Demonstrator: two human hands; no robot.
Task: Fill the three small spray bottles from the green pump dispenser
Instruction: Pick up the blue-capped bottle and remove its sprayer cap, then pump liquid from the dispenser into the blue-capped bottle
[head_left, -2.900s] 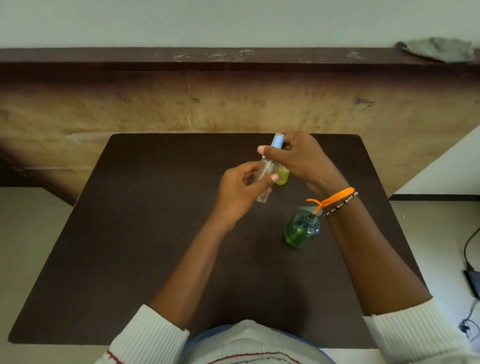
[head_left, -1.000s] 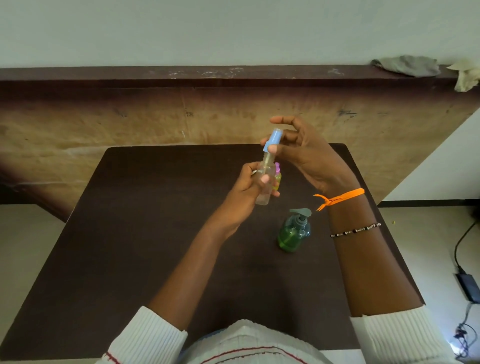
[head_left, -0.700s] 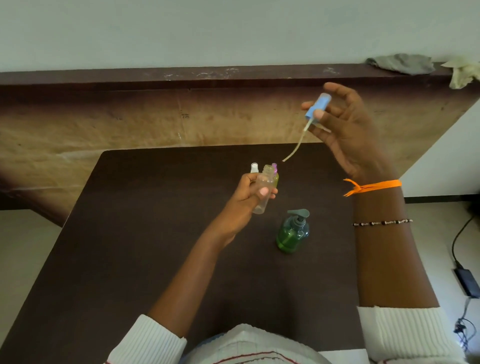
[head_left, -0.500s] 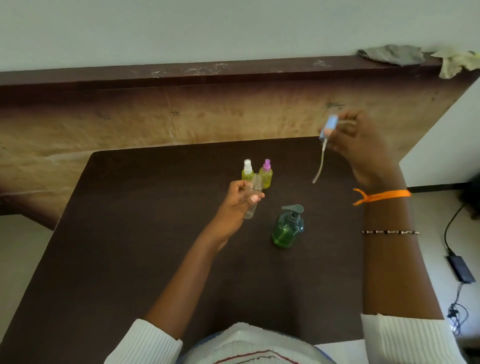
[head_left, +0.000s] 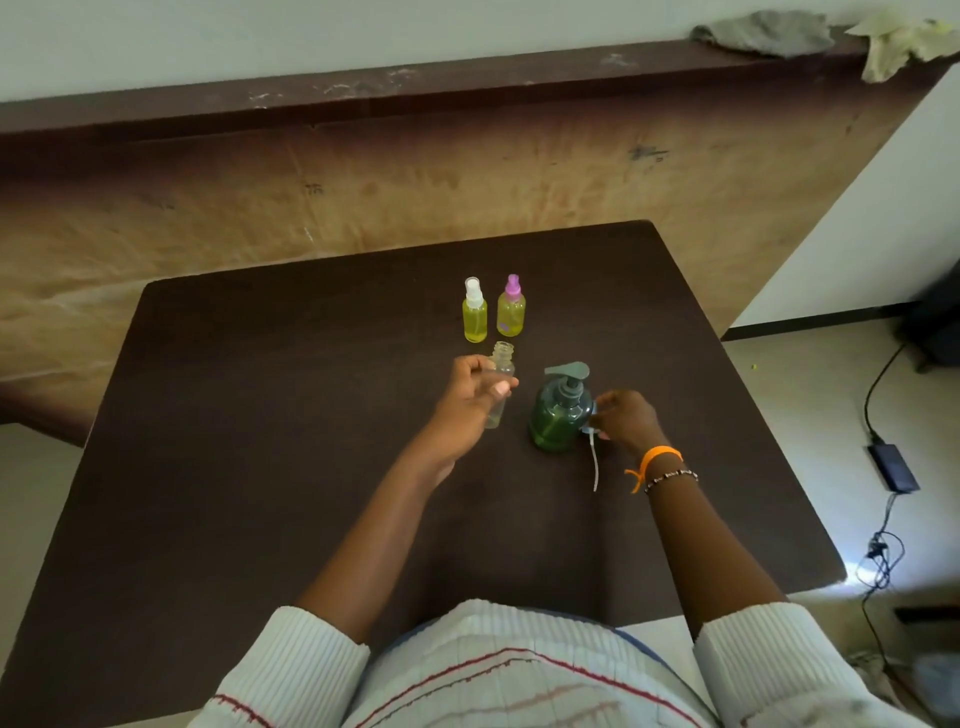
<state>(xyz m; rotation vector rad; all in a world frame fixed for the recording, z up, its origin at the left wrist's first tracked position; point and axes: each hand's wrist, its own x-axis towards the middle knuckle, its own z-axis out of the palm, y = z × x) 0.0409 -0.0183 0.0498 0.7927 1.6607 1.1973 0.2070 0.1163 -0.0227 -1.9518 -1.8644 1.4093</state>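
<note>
Dim, soft light; glare patch at table (head_left: 810, 571) right corner; wide-angle edge bowing.

A dark brown table (head_left: 260, 467) stands against a worn tan wall panel (head_left: 363, 197) topped by a dark ledge (head_left: 467, 88). On the ledge's right end lie a crumpled grey cloth (head_left: 763, 34) and a pale yellowish rag (head_left: 898, 44). On the floor to the right, a black adapter (head_left: 892, 466) trails black cables (head_left: 878, 561)
</note>
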